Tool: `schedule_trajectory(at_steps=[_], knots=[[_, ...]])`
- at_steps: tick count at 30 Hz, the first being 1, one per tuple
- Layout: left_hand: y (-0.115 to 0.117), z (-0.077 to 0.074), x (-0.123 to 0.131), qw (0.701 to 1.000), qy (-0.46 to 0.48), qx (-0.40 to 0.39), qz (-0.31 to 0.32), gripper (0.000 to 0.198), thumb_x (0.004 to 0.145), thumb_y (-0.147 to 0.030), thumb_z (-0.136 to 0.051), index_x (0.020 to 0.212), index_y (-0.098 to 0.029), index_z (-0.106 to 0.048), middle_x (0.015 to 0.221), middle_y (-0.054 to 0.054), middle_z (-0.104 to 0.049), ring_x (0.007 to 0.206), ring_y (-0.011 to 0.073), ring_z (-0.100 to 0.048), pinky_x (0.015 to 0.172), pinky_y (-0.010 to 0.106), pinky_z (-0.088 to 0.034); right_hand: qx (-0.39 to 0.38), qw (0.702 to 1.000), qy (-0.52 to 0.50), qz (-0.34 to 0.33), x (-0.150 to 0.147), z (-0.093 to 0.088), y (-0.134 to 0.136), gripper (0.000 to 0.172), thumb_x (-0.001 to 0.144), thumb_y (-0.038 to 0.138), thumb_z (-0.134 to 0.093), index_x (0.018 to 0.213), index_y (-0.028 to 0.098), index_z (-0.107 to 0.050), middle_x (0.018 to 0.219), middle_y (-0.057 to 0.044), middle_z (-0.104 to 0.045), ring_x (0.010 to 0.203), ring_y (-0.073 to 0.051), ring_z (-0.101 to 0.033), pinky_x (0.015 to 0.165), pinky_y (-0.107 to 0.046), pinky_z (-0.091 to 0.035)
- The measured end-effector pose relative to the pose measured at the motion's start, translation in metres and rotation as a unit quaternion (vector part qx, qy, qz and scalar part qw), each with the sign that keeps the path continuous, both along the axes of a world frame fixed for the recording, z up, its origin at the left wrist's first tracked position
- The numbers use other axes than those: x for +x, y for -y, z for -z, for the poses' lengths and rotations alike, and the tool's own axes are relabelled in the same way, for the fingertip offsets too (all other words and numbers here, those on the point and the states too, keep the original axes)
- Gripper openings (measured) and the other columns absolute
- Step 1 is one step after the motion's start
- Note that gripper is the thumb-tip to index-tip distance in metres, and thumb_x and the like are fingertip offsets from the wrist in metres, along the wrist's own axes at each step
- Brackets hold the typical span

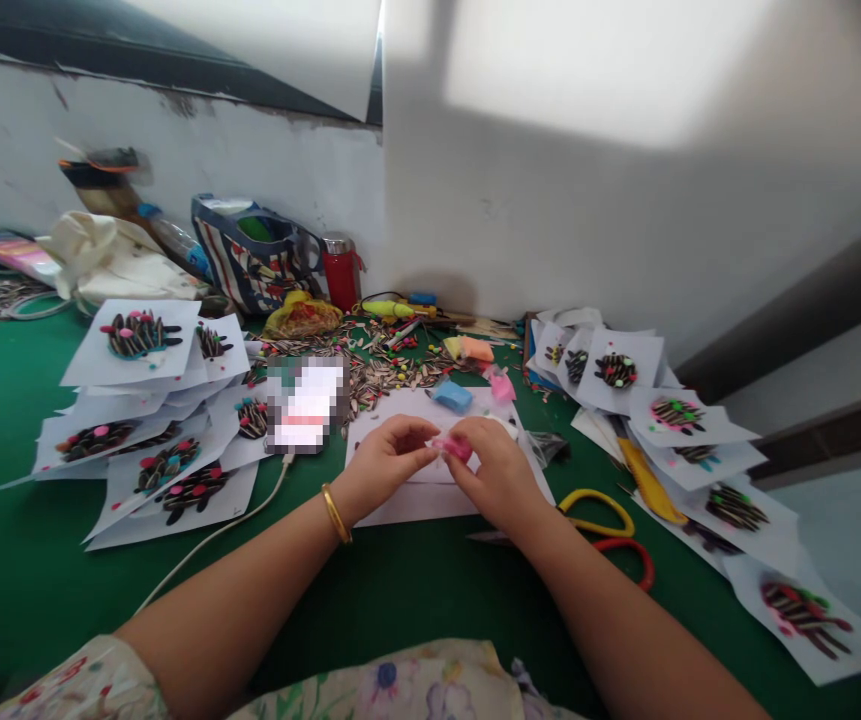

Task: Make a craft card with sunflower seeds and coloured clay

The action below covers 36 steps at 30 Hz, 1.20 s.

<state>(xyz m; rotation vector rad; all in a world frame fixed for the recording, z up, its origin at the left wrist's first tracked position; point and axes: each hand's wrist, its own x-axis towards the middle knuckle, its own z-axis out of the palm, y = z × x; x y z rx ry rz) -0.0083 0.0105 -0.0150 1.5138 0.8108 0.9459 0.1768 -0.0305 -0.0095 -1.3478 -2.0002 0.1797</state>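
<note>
In the head view, the left hand (386, 466) and the right hand (501, 475) pinch a pink lump (458, 448) between their fingertips, above the white paper (400, 505); a little clear wrapping seems to cling to it. Just beyond the hands lie a blue packet (452, 396) and a pink packet (503, 387), with an orange packet (476, 349) farther out. Right beside the right hand is a crumpled clear bag (548, 447); whether it holds anything I cannot tell.

Well beyond the left hand, an open striped tote bag (235, 262) shows something green inside. To the tote's right stands a red flask (341, 277), its silver lid on, contents hidden. In front of these sits a yellow plastic bag (302, 316), its filling unclear. Farther left of the left hand slumps a cream cloth bag (115, 255), beside a clear bottle (177, 243).
</note>
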Motion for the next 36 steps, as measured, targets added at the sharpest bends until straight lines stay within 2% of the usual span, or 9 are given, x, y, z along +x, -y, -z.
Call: schedule_trajectory(at_steps=[4, 7, 11, 17, 20, 24, 30, 36], knots=[[0.0006, 0.0007, -0.0001, 0.999, -0.027, 0.032, -0.009, 0.028, 0.08, -0.029, -0.068, 0.107, -0.02, -0.066, 0.098, 0.005, -0.063, 0.088, 0.0157, -0.06, 0.083, 0.032, -0.05, 0.002, 1.0, 0.0, -0.006, -0.0008, 0.0004, -0.0004, 0.011, 0.086, 0.022, -0.057, 0.096, 0.021, -0.057, 0.094, -0.006, -0.062, 0.092, -0.023, -0.054, 0.083, -0.036, -0.042], [-0.0005, 0.0037, 0.0008, 0.999, -0.003, 0.016, -0.03, 0.027, 0.082, -0.028, -0.066, 0.107, -0.019, -0.064, 0.097, 0.005, -0.066, 0.089, 0.0162, -0.061, 0.083, 0.031, -0.051, 0.0, 1.0, -0.001, -0.007, 0.0, -0.0002, -0.0001, 0.012, 0.087, 0.023, -0.056, 0.098, 0.02, -0.057, 0.096, -0.007, -0.062, 0.092, -0.023, -0.054, 0.083, -0.036, -0.042], [-0.0012, 0.0039, 0.0009, 1.0, 0.0, 0.019, -0.018, 0.03, 0.08, -0.026, -0.067, 0.11, -0.018, -0.064, 0.105, 0.008, -0.068, 0.082, 0.0147, -0.063, 0.079, 0.031, -0.053, -0.003, 1.0, -0.004, -0.009, 0.0014, -0.0017, 0.0003, 0.008, 0.088, 0.023, -0.055, 0.095, 0.021, -0.057, 0.093, -0.006, -0.062, 0.09, -0.023, -0.054, 0.081, -0.035, -0.041], [-0.0001, 0.0022, -0.0012, 0.989, -0.073, 0.117, -0.056, 0.03, 0.078, -0.026, -0.072, 0.107, -0.019, -0.068, 0.098, 0.005, -0.073, 0.087, 0.0167, -0.065, 0.085, 0.033, -0.053, -0.01, 1.0, 0.001, -0.015, -0.0002, -0.0028, 0.0012, 0.003, 0.087, 0.021, -0.055, 0.089, 0.021, -0.056, 0.085, -0.004, -0.06, 0.085, -0.021, -0.053, 0.077, -0.033, -0.04], [0.0005, 0.0044, -0.0015, 0.974, -0.115, 0.178, -0.084, 0.028, 0.078, -0.026, -0.072, 0.106, -0.021, -0.068, 0.094, 0.003, -0.073, 0.086, 0.0169, -0.065, 0.085, 0.034, -0.052, -0.022, 1.0, 0.004, -0.019, -0.0021, -0.0029, 0.0023, 0.003, 0.088, 0.022, -0.054, 0.087, 0.021, -0.057, 0.082, -0.003, -0.059, 0.082, -0.02, -0.053, 0.076, -0.032, -0.04], [0.0015, 0.0064, -0.0005, 0.96, -0.138, 0.218, -0.104, 0.024, 0.079, -0.023, -0.072, 0.102, -0.022, -0.068, 0.089, 0.001, -0.072, 0.083, 0.0162, -0.066, 0.082, 0.032, -0.053, -0.025, 0.999, -0.007, -0.02, -0.0029, -0.0021, 0.0033, 0.005, 0.088, 0.024, -0.053, 0.089, 0.021, -0.058, 0.082, -0.004, -0.06, 0.08, -0.02, -0.053, 0.074, -0.032, -0.04], [0.0021, 0.0079, 0.0001, 0.955, -0.133, 0.242, -0.108, 0.02, 0.081, -0.022, -0.07, 0.1, -0.022, -0.067, 0.085, 0.001, -0.071, 0.081, 0.0156, -0.066, 0.08, 0.032, -0.052, -0.032, 0.999, -0.015, -0.021, -0.0026, -0.0013, 0.0035, 0.009, 0.09, 0.026, -0.052, 0.09, 0.02, -0.059, 0.082, -0.004, -0.061, 0.079, -0.019, -0.053, 0.073, -0.031, -0.04], [0.0023, 0.007, -0.0015, 0.953, -0.151, 0.241, -0.1, 0.023, 0.082, -0.025, -0.068, 0.105, -0.023, -0.066, 0.091, 0.002, -0.071, 0.086, 0.0169, -0.065, 0.084, 0.034, -0.051, -0.041, 0.999, -0.007, -0.017, -0.0021, -0.0019, 0.0032, 0.008, 0.089, 0.026, -0.053, 0.09, 0.02, -0.059, 0.083, -0.004, -0.062, 0.08, -0.02, -0.054, 0.074, -0.031, -0.041]])
